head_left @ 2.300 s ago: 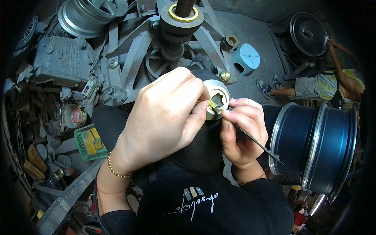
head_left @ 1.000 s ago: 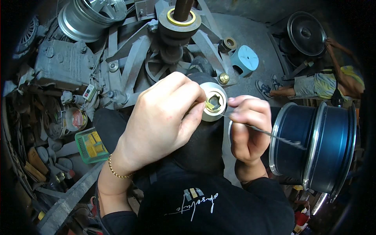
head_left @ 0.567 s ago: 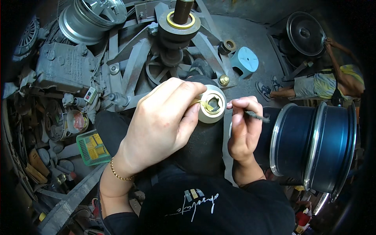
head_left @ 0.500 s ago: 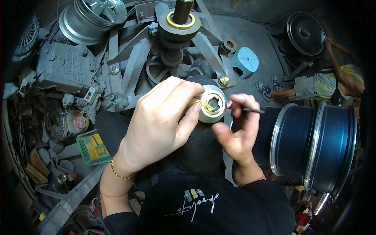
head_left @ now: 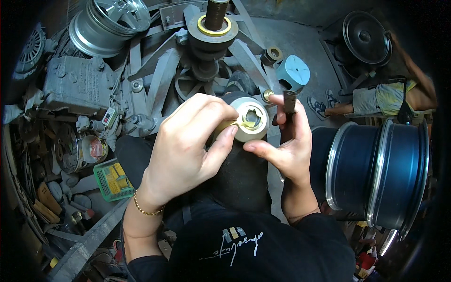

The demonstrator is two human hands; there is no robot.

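Observation:
My left hand (head_left: 185, 138) pinches a thin yellowish strip (head_left: 229, 124) between thumb and fingers. The strip runs into the hole of a round, cream-coloured piece (head_left: 248, 137) with a raised ring in its middle. This piece stands over my dark-clothed leg (head_left: 242, 183). My right hand (head_left: 296, 150) is at its right side, the thumb tip by its lower rim. A small, dark, flat tool (head_left: 290, 101) sticks up among the right fingers; its kind is unclear, and its lower part is hidden by the hand.
Ahead is a metal stand with a threaded post (head_left: 216, 16) and yellow ring. Blue wheel rims (head_left: 352, 164) lie right, a silver rim (head_left: 96, 35) far left. A light-blue stool (head_left: 295, 71), a green basket (head_left: 101, 185) and a dusty machine (head_left: 77, 84) surround me. Another person (head_left: 392, 101) stands right.
The dark tool has swung from pointing right to upright in my right hand. My right thumb has moved left to the round piece. My left hand keeps its pinch on the strip.

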